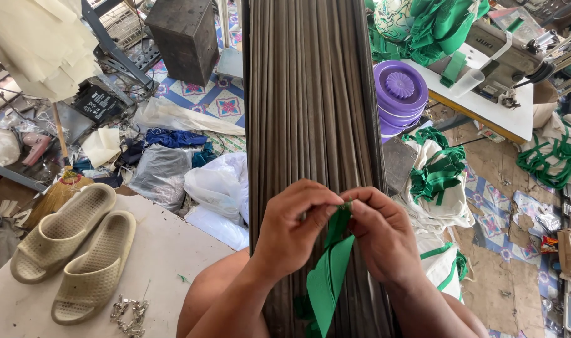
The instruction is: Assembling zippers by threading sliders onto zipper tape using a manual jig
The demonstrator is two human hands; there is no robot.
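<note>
Both my hands meet over a tall stack of grey-brown ribbed sheets point(310, 94) that runs away from me down the middle of the view. My left hand point(293, 226) and my right hand point(380, 230) pinch the top end of a folded green fabric strip point(330, 269) between fingertips. The strip hangs down toward my lap, widening into a pointed fold. My bare knees show at the bottom of the view.
A pair of beige slides point(79, 247) and a pile of small metal clips point(129, 311) lie on a board at left. A purple lidded tub point(399, 94), a sewing machine point(507, 53) on a white table, and white bags with green straps point(439, 175) sit at right. Plastic bags clutter the floor.
</note>
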